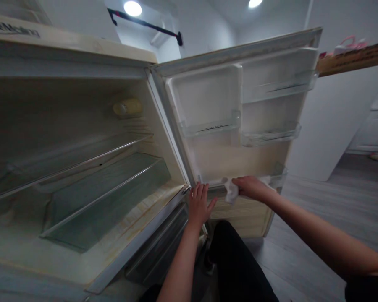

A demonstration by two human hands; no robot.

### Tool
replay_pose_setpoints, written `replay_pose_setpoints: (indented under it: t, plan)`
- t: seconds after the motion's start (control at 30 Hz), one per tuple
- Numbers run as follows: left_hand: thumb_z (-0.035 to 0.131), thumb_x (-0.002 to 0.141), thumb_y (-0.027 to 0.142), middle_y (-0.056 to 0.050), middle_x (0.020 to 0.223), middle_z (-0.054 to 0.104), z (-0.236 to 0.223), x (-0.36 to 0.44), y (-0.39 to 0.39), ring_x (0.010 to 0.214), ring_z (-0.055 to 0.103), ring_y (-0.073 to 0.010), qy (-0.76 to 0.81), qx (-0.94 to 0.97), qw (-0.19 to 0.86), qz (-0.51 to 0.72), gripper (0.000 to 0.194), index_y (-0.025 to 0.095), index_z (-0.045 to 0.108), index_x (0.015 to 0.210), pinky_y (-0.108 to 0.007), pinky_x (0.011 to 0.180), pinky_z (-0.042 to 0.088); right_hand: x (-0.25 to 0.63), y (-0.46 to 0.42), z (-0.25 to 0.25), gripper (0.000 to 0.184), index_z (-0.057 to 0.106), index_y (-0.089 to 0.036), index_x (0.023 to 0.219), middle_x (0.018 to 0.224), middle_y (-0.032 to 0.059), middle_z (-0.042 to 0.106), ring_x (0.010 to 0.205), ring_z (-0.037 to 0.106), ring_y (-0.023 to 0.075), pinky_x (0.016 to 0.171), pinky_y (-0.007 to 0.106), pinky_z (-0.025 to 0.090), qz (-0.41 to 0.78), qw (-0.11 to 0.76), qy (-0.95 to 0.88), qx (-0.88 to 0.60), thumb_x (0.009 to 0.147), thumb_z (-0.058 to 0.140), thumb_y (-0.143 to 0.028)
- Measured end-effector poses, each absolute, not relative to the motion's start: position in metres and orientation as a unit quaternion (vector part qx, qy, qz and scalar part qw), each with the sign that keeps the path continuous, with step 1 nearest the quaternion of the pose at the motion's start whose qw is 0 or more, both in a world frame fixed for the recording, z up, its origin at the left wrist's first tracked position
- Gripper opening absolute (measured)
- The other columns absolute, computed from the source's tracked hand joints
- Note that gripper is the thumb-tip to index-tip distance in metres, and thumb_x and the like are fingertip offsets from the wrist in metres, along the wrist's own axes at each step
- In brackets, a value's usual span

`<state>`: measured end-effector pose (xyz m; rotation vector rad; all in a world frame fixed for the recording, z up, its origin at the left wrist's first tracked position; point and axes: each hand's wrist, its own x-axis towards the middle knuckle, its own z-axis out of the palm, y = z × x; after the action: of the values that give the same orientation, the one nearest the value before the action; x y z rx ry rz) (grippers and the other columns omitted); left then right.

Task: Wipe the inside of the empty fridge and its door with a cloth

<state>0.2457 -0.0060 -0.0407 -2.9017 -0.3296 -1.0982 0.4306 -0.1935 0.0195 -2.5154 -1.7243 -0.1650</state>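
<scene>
A refrigerator door (pixel 220 155) stands wide open, its inner side towards me. Pinched in the fingers of my right hand (pixel 253 188) is a crumpled white cloth (pixel 231 192), though it could be a tissue. The cloth hangs at the front of the lowest door shelf (pixel 219 184). My left hand (pixel 200 204) has its fingers stretched out, resting at the hinge-side end of that same shelf. Higher on the door are several clear plastic bins (pixel 209 127). To the left, the refrigerator interior (pixel 82 105) shows yellowish stains along its bottom edge.
Inside the refrigerator are a glass shelf (pixel 82 163) and a greenish glass panel (pixel 113 205) tilted below it. Clear drawers (pixel 159 247) sit lower down. Right of the door stands a white cabinet (pixel 337 117) with a cardboard box (pixel 355 58) on top. The floor (pixel 343 205) is grey wood-look.
</scene>
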Motion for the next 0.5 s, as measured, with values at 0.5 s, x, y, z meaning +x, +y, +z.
replay_pose_setpoints:
  t: [0.5]
  plan:
    - [0.056,0.092,0.049,-0.018,0.135,0.060,-0.046,0.276,-0.025,0.138,0.045,-0.0340,-0.148,-0.910,0.039,-0.386,0.055,0.015,0.053,0.135,-0.054,0.110,0.041,0.570,-0.282,-0.005,0.037,0.068,-0.011,0.114,0.117,0.0184,0.067,0.114,0.055,0.0285,0.105,0.045,0.039,-0.179,0.183,-0.530,-0.809,0.088,0.044,-0.022]
